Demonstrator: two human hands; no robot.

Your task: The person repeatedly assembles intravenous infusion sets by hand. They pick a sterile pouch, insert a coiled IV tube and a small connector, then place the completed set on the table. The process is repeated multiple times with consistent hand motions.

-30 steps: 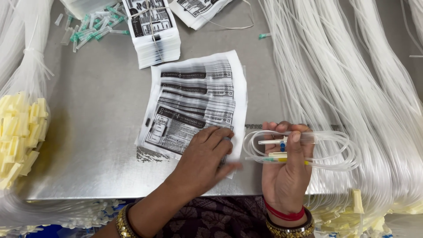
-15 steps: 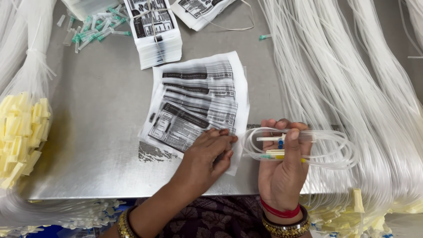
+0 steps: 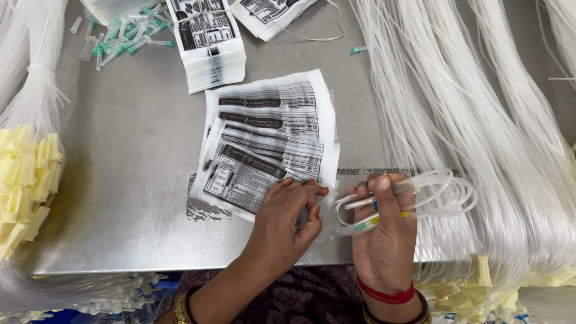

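Note:
My right hand (image 3: 384,240) grips a coiled clear tubing set (image 3: 432,198) with small blue and yellow parts, held just above the table's front edge. My left hand (image 3: 285,225) rests on the lower right corner of a loose stack of printed plastic pouches (image 3: 270,138), with fingers pinching at the top pouch's edge. The pouches lie fanned out in the middle of the grey metal table (image 3: 132,156). Both hands sit side by side, a small gap apart.
Long bundles of clear tubing (image 3: 480,108) cover the right side. A tied bundle of pouches (image 3: 207,42) stands at the back, with green-capped needles (image 3: 120,42) beside it. Yellow connectors (image 3: 24,180) on tubing lie at the left. More pouches (image 3: 270,15) lie at the top.
My left hand slid down and right along the pouch stack to its lower corner. The pouches have fanned out slightly. My right hand has kept hold of the coil.

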